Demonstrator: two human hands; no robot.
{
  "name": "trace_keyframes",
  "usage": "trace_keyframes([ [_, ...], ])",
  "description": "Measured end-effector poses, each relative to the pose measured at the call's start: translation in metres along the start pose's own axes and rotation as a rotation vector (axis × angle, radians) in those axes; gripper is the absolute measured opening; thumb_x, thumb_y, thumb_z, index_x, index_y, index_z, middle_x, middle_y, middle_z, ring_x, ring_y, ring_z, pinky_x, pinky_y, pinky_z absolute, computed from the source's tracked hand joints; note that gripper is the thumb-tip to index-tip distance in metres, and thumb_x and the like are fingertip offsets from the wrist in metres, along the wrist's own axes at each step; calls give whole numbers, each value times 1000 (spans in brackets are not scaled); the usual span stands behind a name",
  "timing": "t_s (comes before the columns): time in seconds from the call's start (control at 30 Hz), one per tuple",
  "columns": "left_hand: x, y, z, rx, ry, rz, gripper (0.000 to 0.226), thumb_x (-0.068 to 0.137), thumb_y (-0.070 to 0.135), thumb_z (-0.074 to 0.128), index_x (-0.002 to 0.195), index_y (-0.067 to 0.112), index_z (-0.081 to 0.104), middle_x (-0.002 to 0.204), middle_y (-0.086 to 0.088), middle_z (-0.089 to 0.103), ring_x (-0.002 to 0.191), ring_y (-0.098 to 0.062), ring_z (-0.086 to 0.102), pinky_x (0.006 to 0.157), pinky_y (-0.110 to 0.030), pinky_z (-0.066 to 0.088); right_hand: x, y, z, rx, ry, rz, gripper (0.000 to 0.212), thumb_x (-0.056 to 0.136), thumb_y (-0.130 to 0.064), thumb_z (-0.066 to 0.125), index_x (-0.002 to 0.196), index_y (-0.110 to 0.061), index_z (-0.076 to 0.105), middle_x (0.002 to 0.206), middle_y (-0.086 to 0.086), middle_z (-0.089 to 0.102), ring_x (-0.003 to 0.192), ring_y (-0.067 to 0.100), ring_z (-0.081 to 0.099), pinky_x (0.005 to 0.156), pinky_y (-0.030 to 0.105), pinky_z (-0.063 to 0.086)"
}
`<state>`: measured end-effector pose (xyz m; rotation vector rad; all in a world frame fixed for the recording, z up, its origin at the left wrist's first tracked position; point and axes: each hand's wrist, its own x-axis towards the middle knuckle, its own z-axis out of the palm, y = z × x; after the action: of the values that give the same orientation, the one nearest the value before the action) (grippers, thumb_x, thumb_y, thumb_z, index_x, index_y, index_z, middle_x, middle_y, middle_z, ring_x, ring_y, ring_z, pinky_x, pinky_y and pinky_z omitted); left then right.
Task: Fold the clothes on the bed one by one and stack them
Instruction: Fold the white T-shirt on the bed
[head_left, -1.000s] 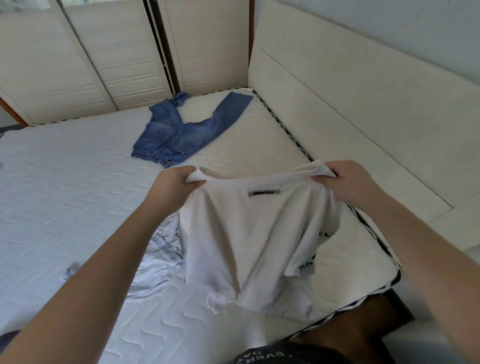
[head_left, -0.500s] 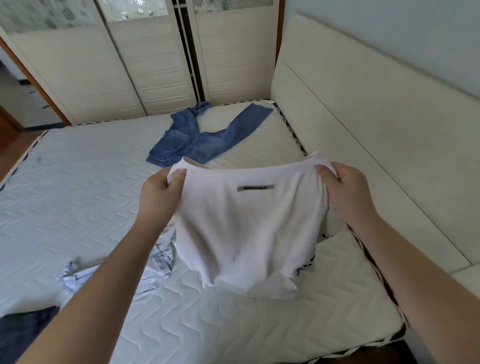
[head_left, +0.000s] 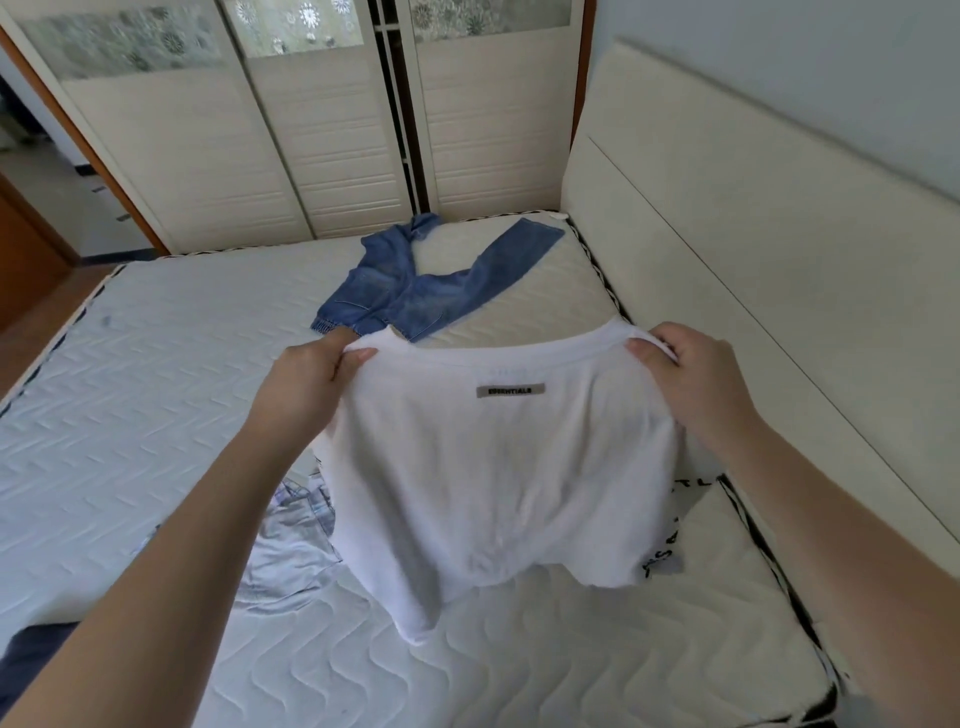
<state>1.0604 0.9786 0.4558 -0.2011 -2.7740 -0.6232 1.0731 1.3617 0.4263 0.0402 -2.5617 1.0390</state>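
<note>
I hold a white T-shirt (head_left: 498, 478) up over the bed, its grey neck label facing me. My left hand (head_left: 306, 379) pinches its left shoulder and my right hand (head_left: 696, 379) pinches its right shoulder. The shirt hangs stretched between them, its hem just above the mattress (head_left: 519, 665). Blue jeans (head_left: 415, 291) lie spread at the far side of the bed. A crumpled pale blue garment (head_left: 285, 551) lies on the mattress under my left forearm, partly hidden by the shirt.
A cream padded headboard (head_left: 753, 270) runs along the right side of the bed. White wardrobe doors (head_left: 311, 156) stand behind it. A dark blue cloth (head_left: 31, 654) shows at the lower left edge.
Both hands have lifted the T-shirt higher and pulled its shoulders wider apart, so it hangs flatter. My view has tilted up and shows more of the wardrobe.
</note>
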Motion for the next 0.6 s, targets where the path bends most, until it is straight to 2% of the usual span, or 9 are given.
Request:
trace_keyframes([
  [0.07, 4, -10, 2, -77, 13, -22, 22, 96, 33, 59, 100, 12, 63, 67, -3, 54, 67, -27, 49, 52, -18, 32, 0, 0, 8, -2, 26, 7, 29, 94, -38, 59, 73, -18, 55, 59, -1, 54, 56, 9, 50, 51, 13, 34],
  [0.13, 5, -21, 2, -168, 41, -61, 20, 90, 34, 68, 88, 14, 62, 66, -2, 58, 63, -23, 52, 51, -12, 34, 1, -3, 11, 15, 56, 18, 22, 94, -35, 61, 79, -20, 58, 63, -6, 58, 65, 3, 55, 54, 9, 35],
  [0.2, 6, -31, 1, -224, 79, -56, 21, 87, 32, 72, 79, 16, 62, 64, -4, 60, 56, -15, 49, 52, -11, 35, 1, -10, 12, 17, 64, 19, 17, 93, -33, 62, 82, -19, 60, 67, -10, 61, 68, -3, 55, 56, 6, 35],
  [0.3, 5, -44, -5, -218, 79, 12, 23, 92, 29, 67, 76, 12, 63, 59, -11, 55, 58, -18, 46, 51, -14, 34, 0, -24, 8, 38, 46, 6, 11, 91, -29, 64, 83, -23, 64, 68, -17, 62, 66, -9, 55, 59, 4, 35],
  [0.4, 7, -53, -5, -218, 4, 56, 31, 97, 28, 57, 79, 4, 64, 62, -14, 57, 61, -26, 51, 57, -26, 38, -1, -34, 5, 74, 9, 30, 7, 88, -22, 68, 82, -24, 66, 73, -19, 66, 67, -8, 57, 61, 4, 37],
  [0.5, 10, -54, -2, -338, -56, 30, 26, 101, 29, 50, 77, 20, 58, 64, 3, 56, 62, -6, 50, 54, -14, 34, -2, -41, 5, 147, -27, 93, 8, 85, -15, 70, 83, -23, 68, 82, -13, 71, 71, -8, 60, 64, 5, 39],
  [0.6, 13, -56, 4, -416, -72, -1, 29, 103, 29, 44, 75, 27, 50, 64, 13, 52, 61, 0, 47, 54, -14, 33, -5, -44, 5, 131, -44, 95, 17, 82, -13, 74, 77, -26, 64, 77, -14, 69, 68, -9, 58, 62, 5, 38],
])
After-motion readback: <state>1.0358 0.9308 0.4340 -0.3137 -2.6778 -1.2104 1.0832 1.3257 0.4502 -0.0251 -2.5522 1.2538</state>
